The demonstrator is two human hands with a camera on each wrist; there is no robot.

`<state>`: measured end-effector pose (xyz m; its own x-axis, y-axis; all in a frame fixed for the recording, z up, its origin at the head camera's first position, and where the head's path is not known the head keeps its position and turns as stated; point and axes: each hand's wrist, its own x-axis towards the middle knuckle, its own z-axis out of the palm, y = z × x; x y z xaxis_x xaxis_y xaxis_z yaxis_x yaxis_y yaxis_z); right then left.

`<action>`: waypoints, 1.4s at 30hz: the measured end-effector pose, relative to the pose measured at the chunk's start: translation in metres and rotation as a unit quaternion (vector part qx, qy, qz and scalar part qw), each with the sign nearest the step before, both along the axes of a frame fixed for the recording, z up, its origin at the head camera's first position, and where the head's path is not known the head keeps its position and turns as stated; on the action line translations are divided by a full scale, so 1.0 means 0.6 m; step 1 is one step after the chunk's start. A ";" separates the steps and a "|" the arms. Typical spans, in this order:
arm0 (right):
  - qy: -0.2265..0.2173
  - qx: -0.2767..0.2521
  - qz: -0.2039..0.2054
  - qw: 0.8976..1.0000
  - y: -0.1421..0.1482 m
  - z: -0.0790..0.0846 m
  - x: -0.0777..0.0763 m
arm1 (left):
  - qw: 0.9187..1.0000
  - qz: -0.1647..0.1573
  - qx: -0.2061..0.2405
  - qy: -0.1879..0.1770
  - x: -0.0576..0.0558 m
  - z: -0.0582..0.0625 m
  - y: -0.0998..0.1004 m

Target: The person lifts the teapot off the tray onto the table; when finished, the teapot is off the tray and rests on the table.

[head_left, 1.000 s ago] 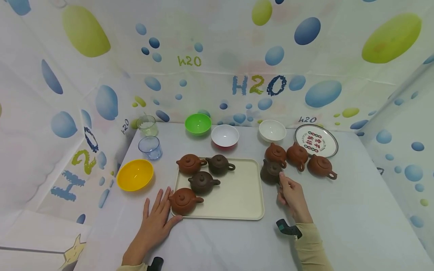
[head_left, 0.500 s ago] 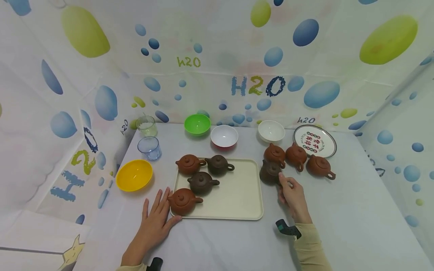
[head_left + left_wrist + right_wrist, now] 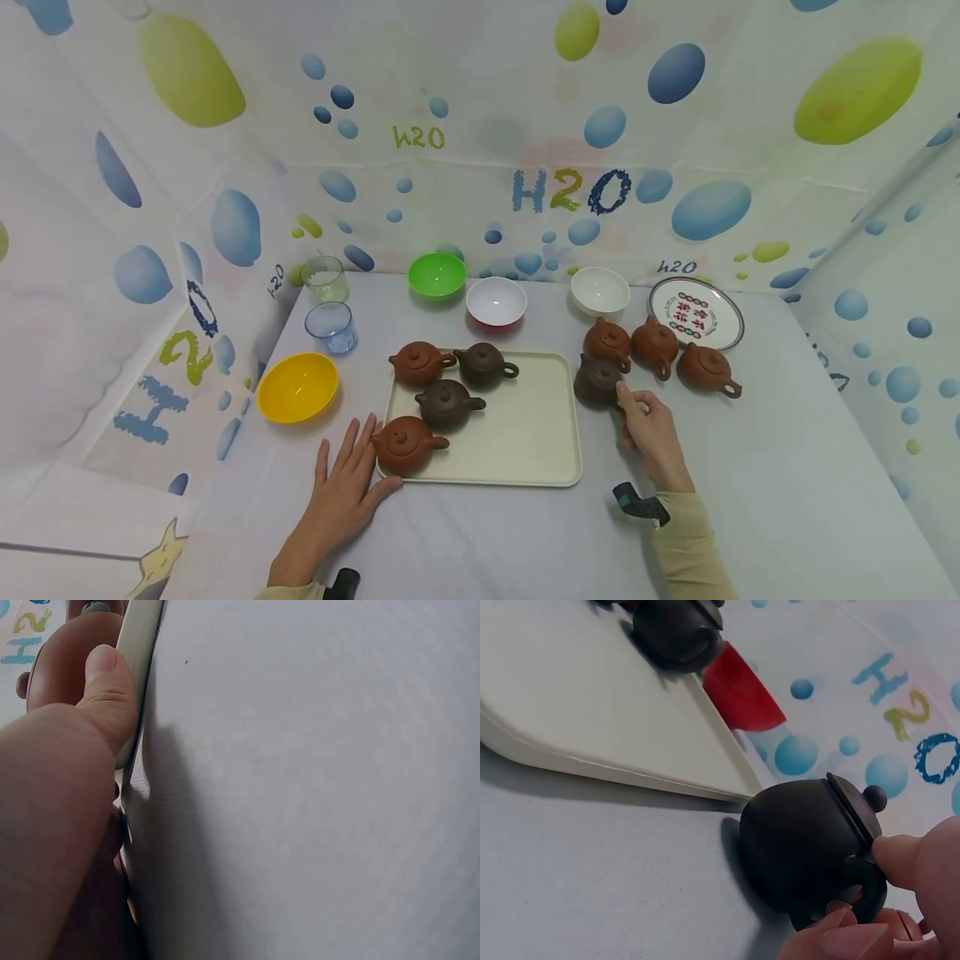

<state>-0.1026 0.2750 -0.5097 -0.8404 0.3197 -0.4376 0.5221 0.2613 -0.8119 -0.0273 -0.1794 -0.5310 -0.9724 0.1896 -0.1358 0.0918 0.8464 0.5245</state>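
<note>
My right hand (image 3: 651, 433) grips the handle of a dark brown teapot (image 3: 597, 382), which stands by the right edge of a cream tray (image 3: 517, 442). In the right wrist view, thumb and fingers pinch that handle, and the teapot looks upright. Flat beside the tray's lower left corner, my left hand (image 3: 341, 492) lies with spread fingers, its thumb at the rim. On the tray sit two reddish-brown teapots, one at the front (image 3: 405, 446) and one at the back (image 3: 420, 364), plus two dark ones, a middle teapot (image 3: 447, 406) and a rear teapot (image 3: 482, 365).
Behind the held teapot stand three reddish-brown teapots (image 3: 703, 369), near a round patterned plate (image 3: 720, 312). A white bowl (image 3: 600, 290), a red-and-white bowl (image 3: 497, 302) and a green bowl (image 3: 437, 276) line the back. Left are a yellow bowl (image 3: 298, 388) and two glasses (image 3: 332, 327).
Both hands and the teapots stay in place, with the right hand still on the dark teapot's handle. Only a slight shift of the head view shows.
</note>
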 end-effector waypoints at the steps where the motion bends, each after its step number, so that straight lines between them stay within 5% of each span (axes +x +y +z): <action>1: -0.002 0.001 0.001 1.000 -0.001 0.001 0.001 | 1.000 0.000 0.000 0.000 0.000 0.000 -0.001; 7: 0.002 0.008 -0.007 1.000 -0.006 0.008 0.016 | 1.000 -0.001 -0.002 0.004 -0.001 0.002 -0.002; 16: 0.020 0.003 -0.040 0.999 -0.028 0.021 0.083 | 1.000 -0.005 -0.003 0.012 -0.002 0.005 -0.002; 20: 0.077 -0.005 -0.041 0.996 -0.063 0.035 0.089 | 1.000 -0.003 0.005 0.020 -0.001 0.010 -0.002; 24: 0.137 -0.022 0.029 0.990 -0.115 0.042 0.072 | 1.000 0.001 0.004 0.010 0.001 0.011 -0.002; 30: 0.126 -0.052 0.161 0.978 -0.191 0.027 0.030 | 1.000 -0.001 0.001 0.015 0.001 0.003 -0.001; 37: 0.136 -0.026 0.147 0.979 -0.223 0.021 -0.041 | 1.000 0.001 0.005 0.012 0.003 0.000 -0.001; 42: 0.083 -0.018 0.185 0.979 -0.226 0.017 -0.085 | 1.000 0.003 0.003 0.000 0.002 0.005 0.000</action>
<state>-0.1533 0.1396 -0.4997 -0.9564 -0.0329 -0.2903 0.2569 0.3782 -0.8894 -0.0264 -0.1793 -0.5281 -0.9733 0.1856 -0.1354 0.0870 0.8432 0.5305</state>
